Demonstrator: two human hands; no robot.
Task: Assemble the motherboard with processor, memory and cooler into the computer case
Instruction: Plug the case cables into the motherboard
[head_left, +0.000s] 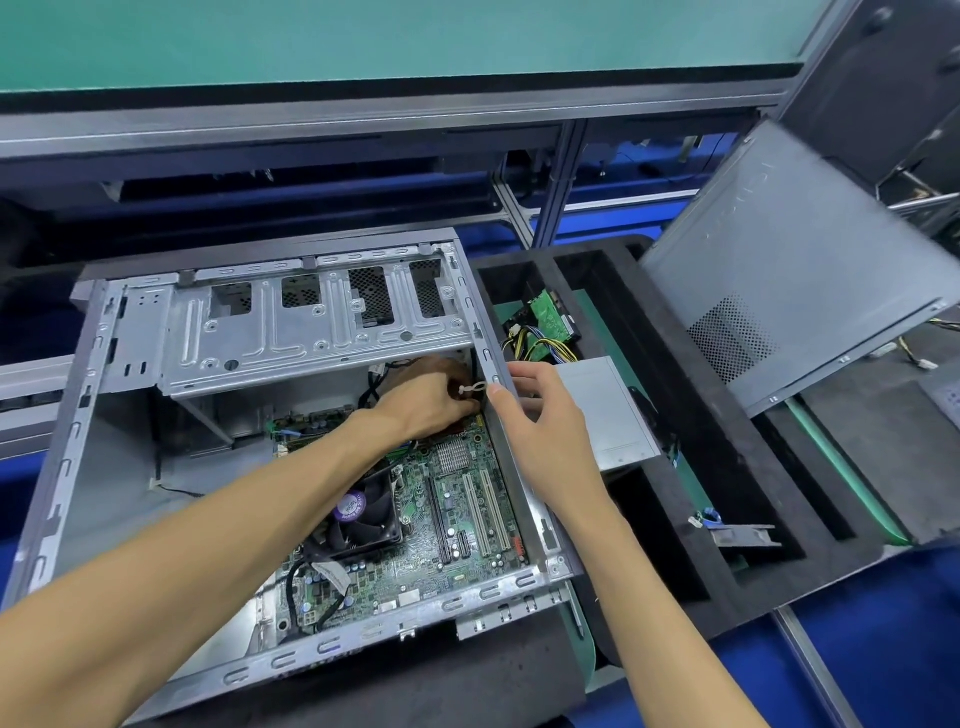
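Observation:
An open grey computer case lies on its side before me. The green motherboard sits inside it, carrying a black cooler fan with a purple label. My left hand reaches deep into the case at the board's far right corner, fingers pinched on a small white cable clip by black cables. My right hand rests on the outside of the case's right wall, thumb on the rim. What lies under my left palm is hidden.
A black foam tray stands to the right, holding a silver power supply, a green circuit board with coloured wires, and a metal bracket. The case's side panel leans at the far right. A metal drive cage spans the case's far end.

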